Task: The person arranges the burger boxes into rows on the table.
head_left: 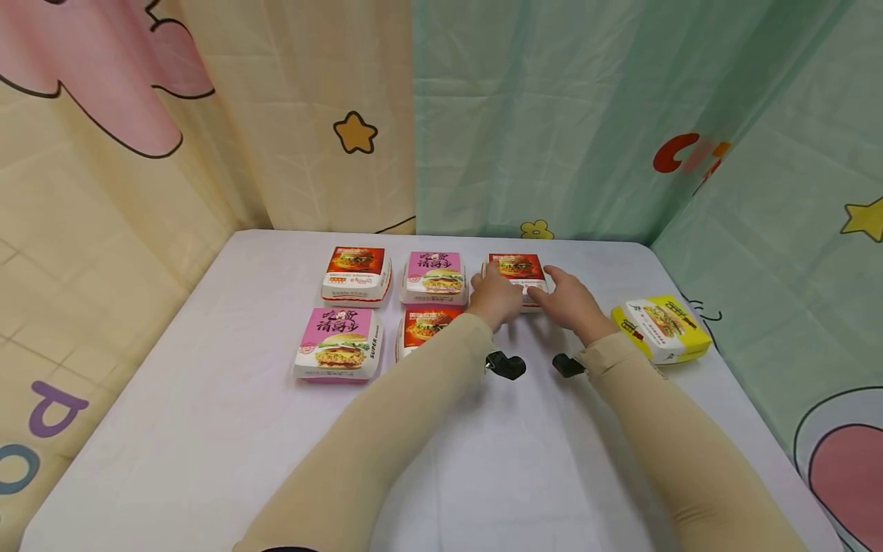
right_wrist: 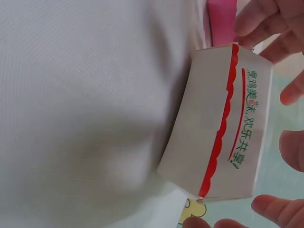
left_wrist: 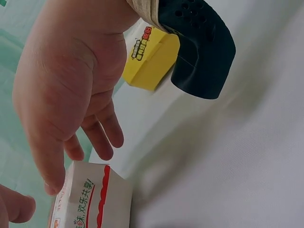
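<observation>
Table (head_left: pixel 207 429) w/ white cloth, cartoon-print curtains (head_left: pixel 552 115) on all sides. Burger boxes laid in rows: back row has a red-top box (head_left: pixel 356 274) at the far left, a pink-top box (head_left: pixel 434 277) next to it, then the red burger box (head_left: pixel 519 268) both hands are at. Front row: a pink "SUPER" box (head_left: pixel 339 344) and another red-top box (head_left: pixel 422 328), partly hidden by the left sleeve (head_left: pixel 386 429). A yellow burger box (head_left: pixel 661 328) sits well apart to the right, near the table edge, turned at an angle; also seen in the left wrist view as yellow box (left_wrist: pixel 151 56). Nothing lies between the hands and the held box; the pink-top box is just beside its left side.

Left hand (head_left: pixel 495 295) is at the box's left front corner; right hand (head_left: pixel 569 295) at its right front. In the left wrist view the fingers (left_wrist: pixel 102 137) are loosely extended, thumb tip just above the white side wall of the box (left_wrist: pixel 95 199); contact there can't be told for sure. Right wrist view shows the box wall (right_wrist: pixel 218 137) w/ red wavy trim and green lettering, fingertips (right_wrist: pixel 280 33) spread around its edges, relaxed, not clamped. Both hands look uncurled, fingers resting at the box rather than pinching it. Both forearms reach fwd, converging, wrist cams (head_left: pixel 507 365) just above the cloth.
</observation>
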